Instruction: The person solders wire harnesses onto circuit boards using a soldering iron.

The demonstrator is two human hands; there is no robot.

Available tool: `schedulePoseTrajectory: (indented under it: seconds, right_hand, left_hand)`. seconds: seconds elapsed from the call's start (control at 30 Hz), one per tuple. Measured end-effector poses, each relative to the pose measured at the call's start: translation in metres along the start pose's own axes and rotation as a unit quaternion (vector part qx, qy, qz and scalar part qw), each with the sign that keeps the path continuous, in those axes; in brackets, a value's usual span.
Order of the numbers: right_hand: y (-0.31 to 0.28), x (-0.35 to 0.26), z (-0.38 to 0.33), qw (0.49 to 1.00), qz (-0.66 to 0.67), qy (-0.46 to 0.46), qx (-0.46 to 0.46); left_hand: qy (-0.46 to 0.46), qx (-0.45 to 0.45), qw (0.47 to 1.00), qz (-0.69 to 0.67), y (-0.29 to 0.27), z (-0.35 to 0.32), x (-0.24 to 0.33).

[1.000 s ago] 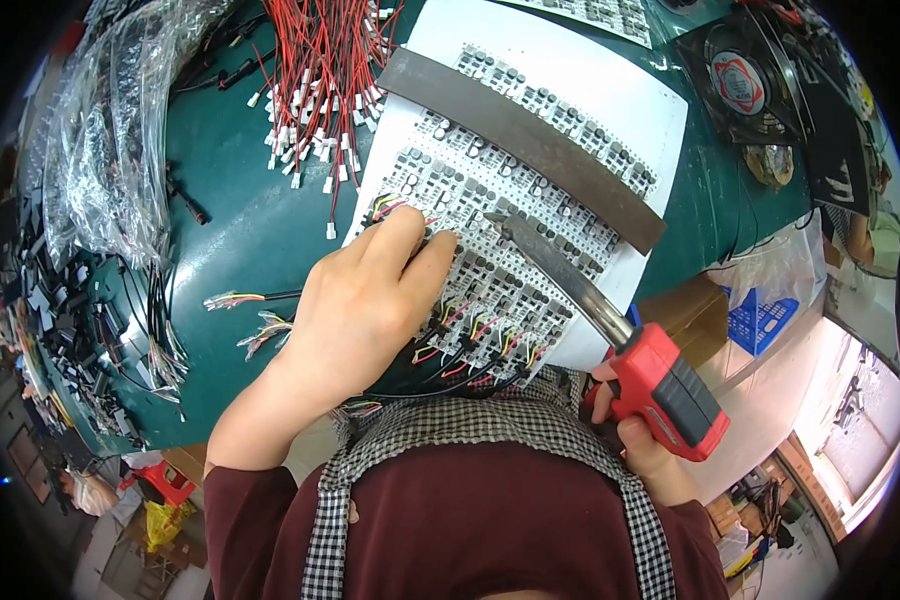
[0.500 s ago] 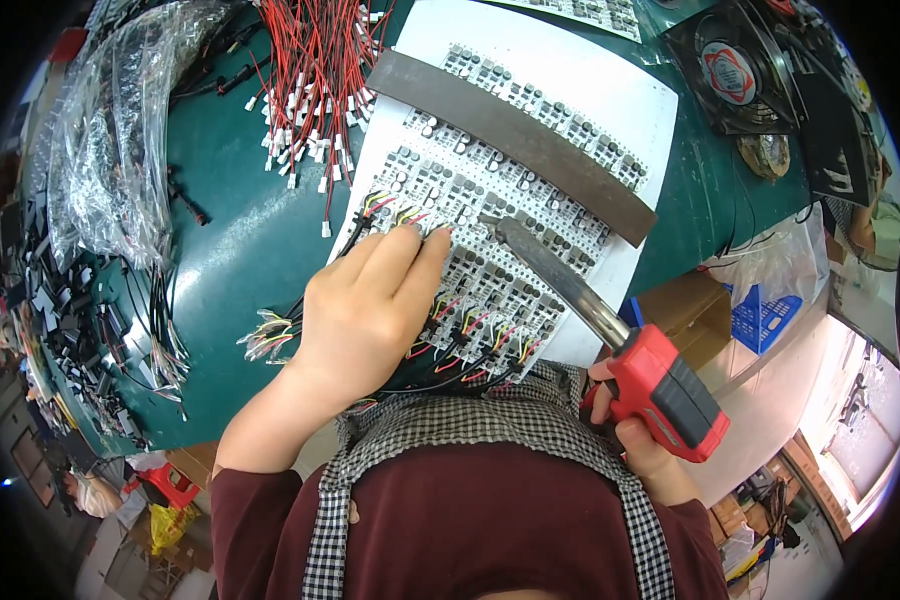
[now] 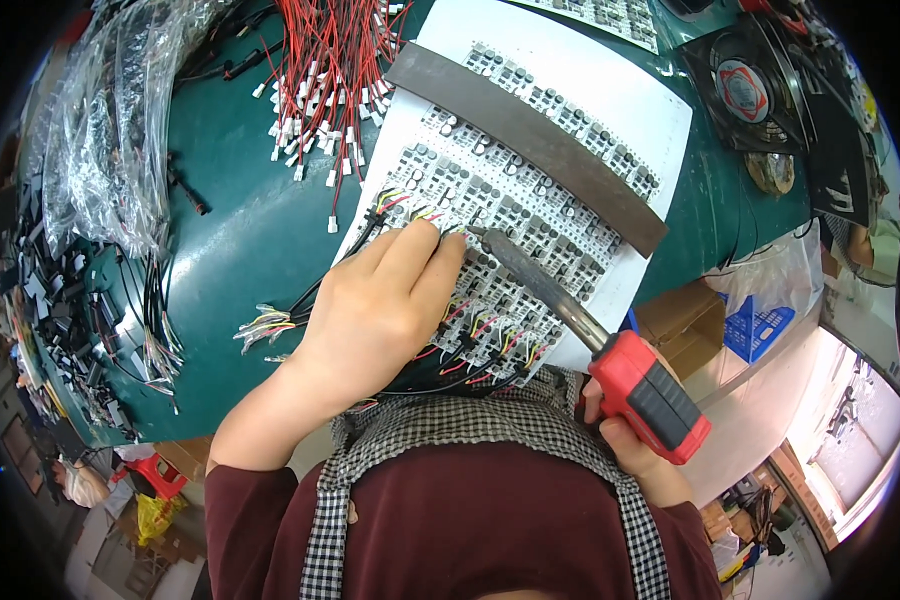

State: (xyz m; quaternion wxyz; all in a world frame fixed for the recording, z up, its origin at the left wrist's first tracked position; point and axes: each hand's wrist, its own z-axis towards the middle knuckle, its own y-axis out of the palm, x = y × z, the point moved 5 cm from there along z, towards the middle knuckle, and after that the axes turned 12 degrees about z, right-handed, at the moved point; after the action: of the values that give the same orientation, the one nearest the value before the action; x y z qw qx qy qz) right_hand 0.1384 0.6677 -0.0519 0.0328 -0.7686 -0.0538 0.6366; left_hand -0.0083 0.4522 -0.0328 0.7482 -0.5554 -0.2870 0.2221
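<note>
My right hand is closed round the handle of a red and black soldering gun. Its long metal barrel slants up to the left, the tip beside my left fingertips. My left hand lies over the panel of small white circuit boards, fingers bent and pinched on the thin coloured wires of a black cable. The fingertips partly hide those wires. To their left, other coloured wires sit at the boards; several wired cables line the near edge. A dark flat bar lies across the panel.
Red and black wires with white plugs lie at the far left, beside clear plastic bags. Loose cable ends spread left of my wrist. A fan stands far right. A cardboard box and a blue basket are at right.
The view has shifted slightly, so the panel appears farther right. The soldering gun's tip has come closer to my left fingertips, and its body sits a little lower left. My left hand keeps its pinch.
</note>
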Motion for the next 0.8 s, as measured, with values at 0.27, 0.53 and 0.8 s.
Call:
schedulePoseTrajectory:
  seconds: [0.27,0.53,0.8]
  right_hand:
    - [0.004,-0.01,0.012,0.998,-0.067,-0.004,0.01]
    - [0.012,-0.014,0.011,0.994,-0.065,-0.084,0.034]
    - [-0.004,-0.001,-0.005,0.999,-0.017,-0.047,-0.021]
  left_hand:
    - [-0.025,0.009,0.999,-0.031,0.0,0.001,0.0]
    - [-0.023,0.005,0.999,-0.03,-0.001,0.002,0.001]
    - [-0.024,0.001,0.999,-0.025,-0.001,0.003,0.002]
